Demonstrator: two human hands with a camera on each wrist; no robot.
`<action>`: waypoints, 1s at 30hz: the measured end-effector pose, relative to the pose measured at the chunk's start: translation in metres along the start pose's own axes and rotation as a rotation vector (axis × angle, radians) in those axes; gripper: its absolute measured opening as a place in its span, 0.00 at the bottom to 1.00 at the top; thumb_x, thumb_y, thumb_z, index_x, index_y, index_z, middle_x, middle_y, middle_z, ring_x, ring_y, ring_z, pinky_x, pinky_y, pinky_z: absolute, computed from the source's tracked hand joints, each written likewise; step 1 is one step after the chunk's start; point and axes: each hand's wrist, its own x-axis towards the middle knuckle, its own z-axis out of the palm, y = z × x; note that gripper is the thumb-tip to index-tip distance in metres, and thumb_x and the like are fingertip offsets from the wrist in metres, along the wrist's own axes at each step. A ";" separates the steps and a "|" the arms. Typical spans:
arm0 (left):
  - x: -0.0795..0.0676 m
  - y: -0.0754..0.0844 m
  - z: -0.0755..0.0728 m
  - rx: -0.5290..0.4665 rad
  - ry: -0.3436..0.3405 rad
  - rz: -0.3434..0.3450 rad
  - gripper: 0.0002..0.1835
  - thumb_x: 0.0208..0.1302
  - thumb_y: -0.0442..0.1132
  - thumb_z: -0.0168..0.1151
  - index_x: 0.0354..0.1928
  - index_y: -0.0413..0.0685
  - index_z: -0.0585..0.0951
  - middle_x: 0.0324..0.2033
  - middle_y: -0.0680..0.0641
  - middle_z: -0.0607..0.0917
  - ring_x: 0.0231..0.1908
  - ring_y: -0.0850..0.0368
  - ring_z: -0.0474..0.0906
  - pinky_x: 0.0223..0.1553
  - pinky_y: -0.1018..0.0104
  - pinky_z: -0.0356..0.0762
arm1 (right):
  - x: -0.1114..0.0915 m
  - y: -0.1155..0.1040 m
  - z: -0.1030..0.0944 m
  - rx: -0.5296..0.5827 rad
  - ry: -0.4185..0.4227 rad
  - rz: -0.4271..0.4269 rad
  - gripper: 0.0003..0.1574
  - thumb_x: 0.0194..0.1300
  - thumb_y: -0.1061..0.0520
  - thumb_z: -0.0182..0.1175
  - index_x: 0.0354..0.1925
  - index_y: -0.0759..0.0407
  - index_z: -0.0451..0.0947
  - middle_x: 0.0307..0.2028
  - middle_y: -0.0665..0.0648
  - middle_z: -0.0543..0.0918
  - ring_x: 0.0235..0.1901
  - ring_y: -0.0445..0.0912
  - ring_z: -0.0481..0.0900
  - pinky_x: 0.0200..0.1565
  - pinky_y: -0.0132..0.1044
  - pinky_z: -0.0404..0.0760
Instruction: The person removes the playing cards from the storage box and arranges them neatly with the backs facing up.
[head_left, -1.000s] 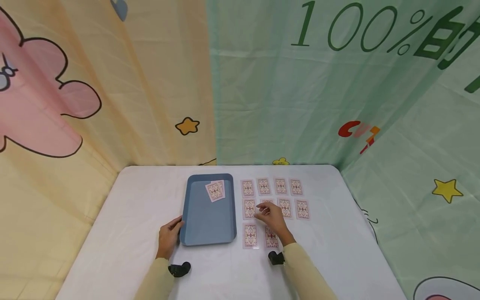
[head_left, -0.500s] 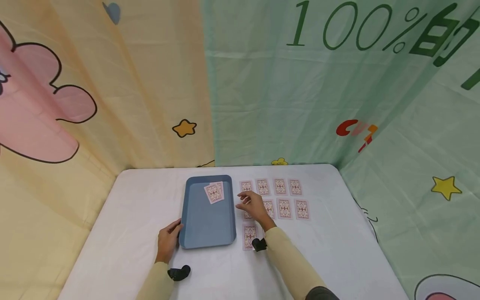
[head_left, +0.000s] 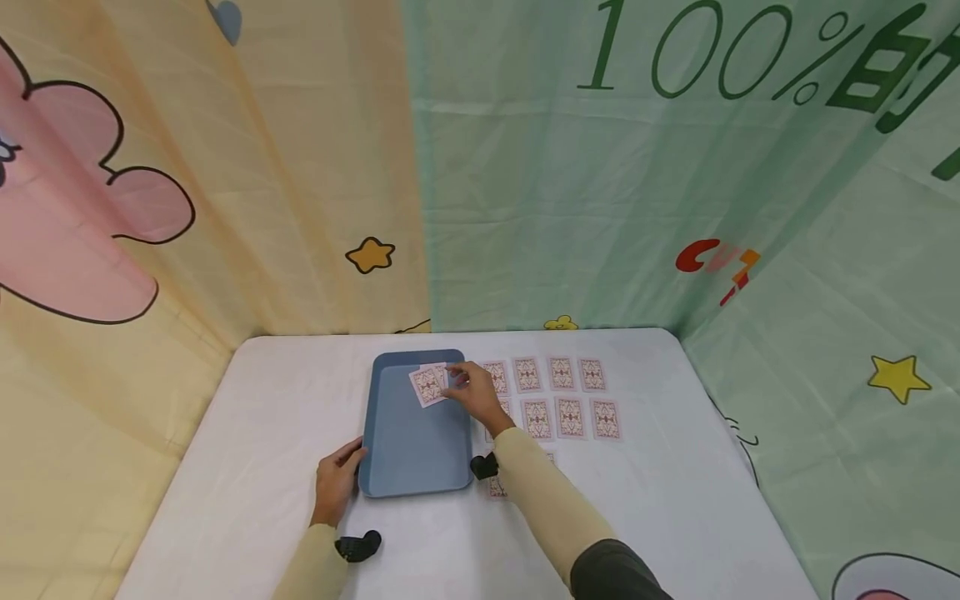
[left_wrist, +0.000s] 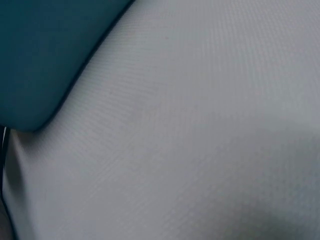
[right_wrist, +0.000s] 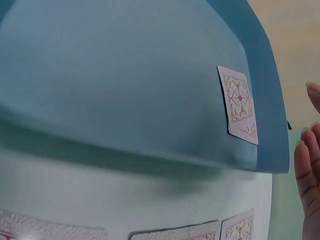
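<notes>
My left hand (head_left: 336, 482) grips the left rim of a shallow blue tray (head_left: 420, 462) by thumb and fingers. Two playing cards (head_left: 427, 386) lie face down in the tray near its far right corner, one partly over the other. Above the tray's right rim, my right hand (head_left: 474, 392) has its fingertips close to those cards. In the right wrist view its fingers (right_wrist: 303, 162) are extended and apart, with no card between them. The same playing cards (right_wrist: 239, 100) show there beside the tray wall. The left wrist view catches the tray's corner (left_wrist: 35, 75).
Right of the tray, rows of face-down playing cards (head_left: 570, 418) lie on the white table (head_left: 660, 500). My right forearm covers part of the nearest row. Printed curtains (head_left: 555, 208) stand along the table's back and sides.
My right hand has moved left and away from me, from over the card rows to the tray's right side. The left hand stays at the tray's left rim.
</notes>
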 end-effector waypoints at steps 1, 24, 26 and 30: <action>0.000 0.000 0.000 0.000 0.004 -0.002 0.22 0.69 0.37 0.57 0.60 0.33 0.75 0.59 0.34 0.76 0.64 0.44 0.67 0.64 0.51 0.64 | 0.003 -0.001 0.002 -0.001 -0.009 0.010 0.27 0.55 0.66 0.69 0.54 0.67 0.77 0.45 0.63 0.80 0.42 0.54 0.78 0.42 0.41 0.81; 0.000 -0.003 0.004 0.028 0.029 -0.005 0.20 0.67 0.36 0.57 0.59 0.34 0.77 0.58 0.35 0.77 0.62 0.43 0.70 0.62 0.49 0.67 | 0.032 0.000 0.046 -0.064 -0.065 0.197 0.32 0.52 0.66 0.71 0.57 0.63 0.77 0.54 0.61 0.77 0.52 0.53 0.75 0.53 0.46 0.77; -0.001 -0.004 0.003 0.035 0.034 -0.004 0.20 0.68 0.36 0.57 0.58 0.34 0.77 0.57 0.36 0.78 0.61 0.43 0.71 0.61 0.49 0.68 | 0.034 0.002 0.049 -0.070 -0.057 0.200 0.32 0.52 0.66 0.71 0.57 0.63 0.77 0.54 0.62 0.77 0.51 0.53 0.76 0.53 0.46 0.77; -0.001 -0.003 0.003 0.039 0.040 0.010 0.20 0.67 0.36 0.57 0.58 0.33 0.77 0.56 0.36 0.79 0.59 0.43 0.73 0.60 0.48 0.69 | 0.040 0.006 0.053 -0.088 -0.033 0.160 0.31 0.51 0.65 0.72 0.55 0.66 0.77 0.52 0.64 0.77 0.50 0.55 0.76 0.54 0.48 0.76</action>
